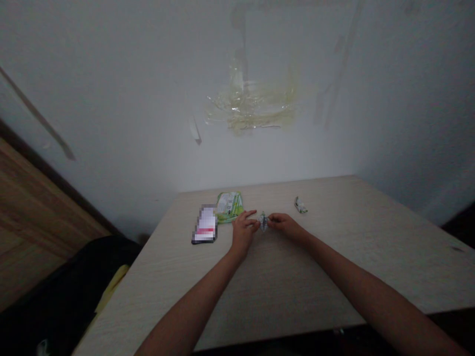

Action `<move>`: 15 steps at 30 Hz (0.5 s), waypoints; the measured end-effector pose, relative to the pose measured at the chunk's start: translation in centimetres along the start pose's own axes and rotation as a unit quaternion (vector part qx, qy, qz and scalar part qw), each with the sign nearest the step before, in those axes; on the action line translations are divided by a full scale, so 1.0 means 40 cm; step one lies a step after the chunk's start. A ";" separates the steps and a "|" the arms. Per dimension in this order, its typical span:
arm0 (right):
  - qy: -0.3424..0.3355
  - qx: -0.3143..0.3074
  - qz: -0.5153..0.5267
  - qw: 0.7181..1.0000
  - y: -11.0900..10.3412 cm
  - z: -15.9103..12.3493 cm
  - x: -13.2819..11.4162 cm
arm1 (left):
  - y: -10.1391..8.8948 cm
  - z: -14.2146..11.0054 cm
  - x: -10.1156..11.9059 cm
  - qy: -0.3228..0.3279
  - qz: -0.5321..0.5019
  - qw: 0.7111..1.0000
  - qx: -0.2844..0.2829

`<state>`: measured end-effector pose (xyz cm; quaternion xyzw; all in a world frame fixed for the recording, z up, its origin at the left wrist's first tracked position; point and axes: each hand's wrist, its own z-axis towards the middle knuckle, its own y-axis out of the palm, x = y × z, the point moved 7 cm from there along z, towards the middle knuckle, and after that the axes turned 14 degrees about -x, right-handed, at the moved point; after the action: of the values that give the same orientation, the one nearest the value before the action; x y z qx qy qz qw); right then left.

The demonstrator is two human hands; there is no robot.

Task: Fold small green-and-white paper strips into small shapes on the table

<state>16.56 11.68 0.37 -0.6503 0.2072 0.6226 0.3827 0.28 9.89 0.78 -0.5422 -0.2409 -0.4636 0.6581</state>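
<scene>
While right fingers [275, 217] pinch crumpled scrap [263, 222], its long axis toward wall [267, 158], left fingers [251, 212] spread

Forearms [208, 291] converge; left hand [243, 230] spreads its fingers [251, 212], right hand [285, 222] pinches.

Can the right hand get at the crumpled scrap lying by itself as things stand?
Probably yes: the crumpled scrap lies on the table just beyond the right hand, nothing visible between. Its fingertips are at the small crinkled piece, though.
</scene>
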 end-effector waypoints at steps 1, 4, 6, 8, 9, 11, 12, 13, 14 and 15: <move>0.000 0.001 -0.003 1.000 0.000 0.000 0.000 | 0.000 0.000 0.001 0.003 0.000 1.000 -0.001; -0.003 -0.002 -0.004 1.000 0.001 -0.003 -0.003 | -0.001 -0.001 0.002 0.002 0.003 1.000 0.002; -0.004 0.002 -0.011 1.000 -0.002 -0.005 -0.005 | -0.001 -0.002 0.004 0.000 0.009 1.000 0.002; -0.006 0.015 -0.035 0.999 -0.008 -0.007 -0.008 | -0.002 -0.003 0.009 0.000 0.017 1.000 0.002; -0.008 0.025 -0.052 0.998 -0.013 -0.008 -0.010 | -0.003 -0.004 0.012 0.002 0.020 1.000 0.003; -0.016 0.041 -0.090 0.995 -0.022 -0.009 -0.011 | -0.004 -0.006 0.015 0.003 0.026 1.000 0.006; -0.020 0.048 -0.107 0.993 -0.025 -0.009 -0.011 | -0.005 -0.007 0.016 0.002 0.027 1.000 0.009; -0.024 0.053 -0.123 0.991 -0.027 -0.009 -0.010 | -0.005 -0.008 0.016 0.001 0.028 1.000 0.012; -0.028 0.057 -0.137 0.988 -0.029 -0.010 -0.008 | -0.005 -0.008 0.016 0.000 0.029 0.999 0.014; -0.031 0.064 -0.152 0.986 -0.030 -0.010 -0.006 | -0.006 -0.009 0.016 -0.001 0.031 0.999 0.015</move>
<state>17.68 12.06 0.87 -0.6286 0.1337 0.5627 0.5200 0.31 9.33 1.31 -0.5395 -0.2316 -0.4387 0.6803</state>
